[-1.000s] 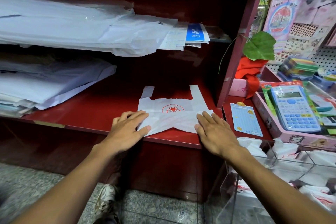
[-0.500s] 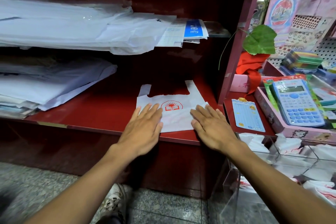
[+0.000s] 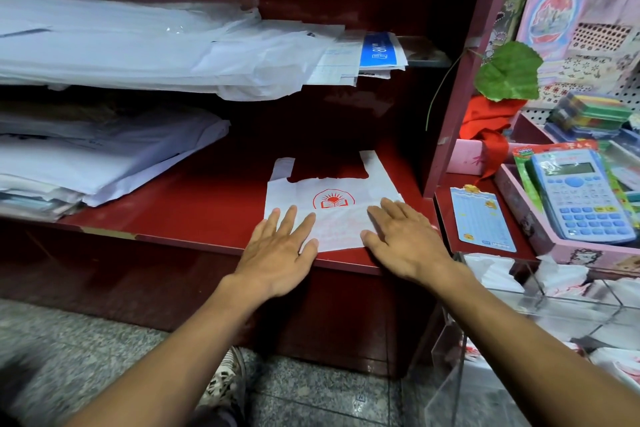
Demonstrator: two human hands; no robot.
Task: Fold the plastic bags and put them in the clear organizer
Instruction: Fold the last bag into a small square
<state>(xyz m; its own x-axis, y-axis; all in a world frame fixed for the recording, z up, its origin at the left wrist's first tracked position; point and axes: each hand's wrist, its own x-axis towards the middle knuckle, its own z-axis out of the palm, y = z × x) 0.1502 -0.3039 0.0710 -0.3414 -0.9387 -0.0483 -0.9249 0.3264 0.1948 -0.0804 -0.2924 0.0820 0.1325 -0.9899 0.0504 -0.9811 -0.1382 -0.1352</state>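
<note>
While only the head view is given, every line below reads from it.

Head view, bag: the plastic bag point(image 3: 332, 208) lies flat on the red shelf point(image 3: 194, 208), near its front edge; its two handles point toward the back; a red sun-and-book logo shows just above a folded-up lower part.

Head view, left hand: the left hand point(image 3: 277, 253) lies palm down with fingers straight and slightly spread; its fingertips press the bag's near-left corner, and the heel of the hand hangs over the shelf's front edge.

Head view, right hand: the right hand point(image 3: 405, 239) lies flat likewise, fingers straight, on the bag's near-right corner; the two hands are apart, with bare bag between them; neither grips anything.

Head view, organizer: the clear organizer point(image 3: 540, 291) stands at the lower right, beside and below the shelf; several crumpled white bags sit in its compartments, though whether they are properly folded I cannot tell.

Head view, surroundings: stacks of white paper point(image 3: 114, 55) fill the shelves at the left; a blue calculator point(image 3: 581, 198) rests in a pink tray point(image 3: 519, 204) at the right.

Progress: one fold looks made and is being pressed flat; by my judgement the bag is early in its folding; further folds to shrink it, and the carry over to the organizer, are left.
</note>
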